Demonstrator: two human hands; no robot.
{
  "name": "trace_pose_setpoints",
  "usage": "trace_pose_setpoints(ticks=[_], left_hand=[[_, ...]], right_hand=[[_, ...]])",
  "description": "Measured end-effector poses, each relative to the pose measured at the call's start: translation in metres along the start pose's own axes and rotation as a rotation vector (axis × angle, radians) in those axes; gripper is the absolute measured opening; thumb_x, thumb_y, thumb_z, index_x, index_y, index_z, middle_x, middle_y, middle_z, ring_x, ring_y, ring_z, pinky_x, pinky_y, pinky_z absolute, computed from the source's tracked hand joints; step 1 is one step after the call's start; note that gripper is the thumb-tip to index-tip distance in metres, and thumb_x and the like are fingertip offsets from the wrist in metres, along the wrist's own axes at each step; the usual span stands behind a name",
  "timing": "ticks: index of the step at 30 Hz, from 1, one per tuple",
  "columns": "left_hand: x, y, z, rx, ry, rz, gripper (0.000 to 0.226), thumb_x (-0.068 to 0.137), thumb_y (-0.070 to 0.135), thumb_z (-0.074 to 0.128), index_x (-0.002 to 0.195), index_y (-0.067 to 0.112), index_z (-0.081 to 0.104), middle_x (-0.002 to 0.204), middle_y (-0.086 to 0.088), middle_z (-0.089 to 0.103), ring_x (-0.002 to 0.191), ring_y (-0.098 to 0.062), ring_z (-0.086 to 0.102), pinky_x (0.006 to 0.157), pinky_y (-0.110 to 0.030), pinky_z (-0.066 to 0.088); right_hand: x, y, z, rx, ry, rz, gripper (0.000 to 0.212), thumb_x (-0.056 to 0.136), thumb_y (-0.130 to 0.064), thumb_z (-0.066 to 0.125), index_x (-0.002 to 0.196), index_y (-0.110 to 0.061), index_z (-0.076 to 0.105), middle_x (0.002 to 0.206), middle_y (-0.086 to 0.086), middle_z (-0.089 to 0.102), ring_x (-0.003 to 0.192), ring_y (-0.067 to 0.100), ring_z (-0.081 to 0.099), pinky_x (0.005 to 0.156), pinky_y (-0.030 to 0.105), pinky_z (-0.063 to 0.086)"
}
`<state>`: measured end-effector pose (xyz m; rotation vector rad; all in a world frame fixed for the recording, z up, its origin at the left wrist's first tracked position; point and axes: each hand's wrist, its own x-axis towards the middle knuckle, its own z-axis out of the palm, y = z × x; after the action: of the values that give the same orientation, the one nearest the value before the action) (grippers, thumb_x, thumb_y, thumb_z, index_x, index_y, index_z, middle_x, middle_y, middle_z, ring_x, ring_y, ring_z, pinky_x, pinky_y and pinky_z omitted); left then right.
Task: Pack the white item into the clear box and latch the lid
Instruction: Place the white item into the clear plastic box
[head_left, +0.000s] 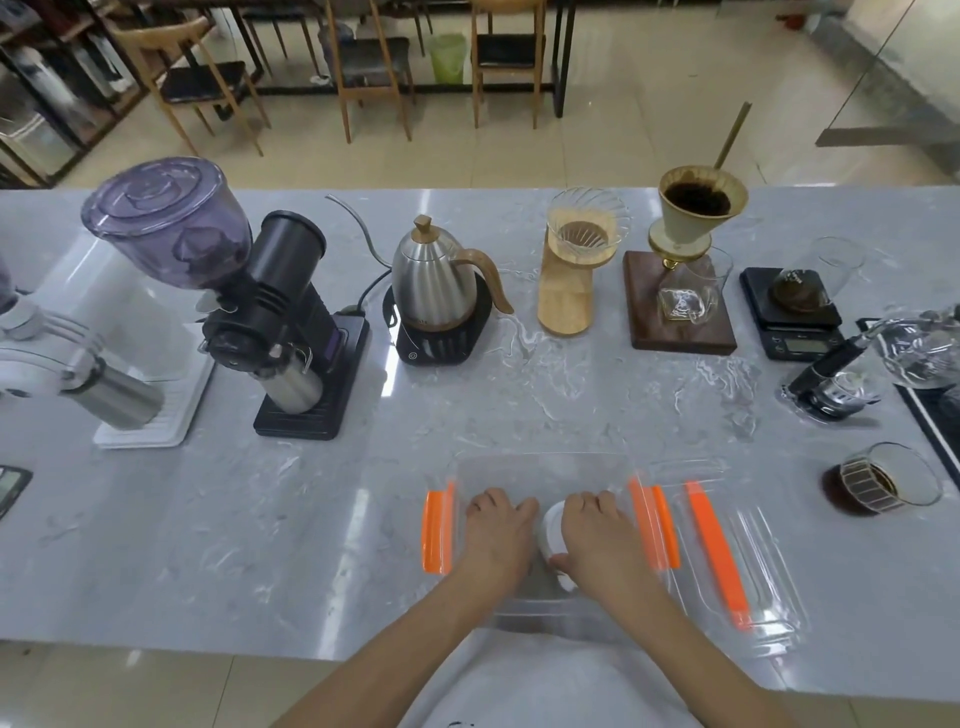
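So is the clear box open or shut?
Open. The clear box has no lid on it; the lid lies beside it on the table, and both hands reach inside around the white item.

The person is showing two bare forearms, with no sleeves, watch or rings on the left hand (497, 535) or the right hand (597, 540). Below the wrists, a white garment (545, 686) is covering the torso.
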<state>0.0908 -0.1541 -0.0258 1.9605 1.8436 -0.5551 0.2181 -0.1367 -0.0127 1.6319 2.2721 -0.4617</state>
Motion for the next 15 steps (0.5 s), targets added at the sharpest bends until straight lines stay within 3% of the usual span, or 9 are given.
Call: trace_pose_setpoints(ticks=[4,8,11,15], left_hand=[[-0.0017,-0.0019,-0.0008,0.008,0.012,0.032,0.057,0.094,0.044,0.062,0.140,0.020,0.038,0.131,-0.027,0.050,0.124,-0.039,0.047,0.104,-0.043,0.038],[-0.0068,0.0010,0.0024,0.107,0.064,0.011,0.047,0.097,0.044,0.057,0.133,0.017,0.042,0.120,-0.023,0.056,0.113,-0.036,0.052,0.095,-0.039,0.041],[-0.0075,0.0056,0.0055,0.183,0.070,-0.033,0.045,0.099,0.044,0.054,0.132,0.017,0.039,0.127,-0.029,0.053,0.119,-0.040,0.050,0.102,-0.041,0.040],[-0.0043,0.0061,0.0032,0.190,0.057,-0.044,0.060,0.097,0.047,0.057,0.139,0.011,0.036,0.144,-0.034,0.037,0.136,-0.047,0.035,0.112,-0.044,0.033]], right_hand=[[0.0013,-0.0004,0.0001,-0.009,-0.002,0.008,0.063,0.083,-0.040,0.065,0.130,-0.004,0.042,0.132,0.012,0.052,0.122,0.027,0.044,0.097,0.032,0.040],[0.0018,-0.0012,-0.0008,-0.020,-0.002,0.004,0.061,0.082,-0.038,0.066,0.127,-0.004,0.044,0.129,0.012,0.053,0.120,0.027,0.044,0.094,0.031,0.041],[0.0019,-0.0018,0.0015,-0.026,-0.007,0.011,0.060,0.082,-0.034,0.068,0.127,-0.004,0.043,0.130,0.013,0.052,0.121,0.027,0.044,0.094,0.031,0.042],[0.0042,-0.0018,0.0033,0.000,-0.024,0.027,0.062,0.081,-0.033,0.070,0.128,-0.004,0.042,0.130,0.014,0.051,0.122,0.028,0.042,0.095,0.031,0.041]])
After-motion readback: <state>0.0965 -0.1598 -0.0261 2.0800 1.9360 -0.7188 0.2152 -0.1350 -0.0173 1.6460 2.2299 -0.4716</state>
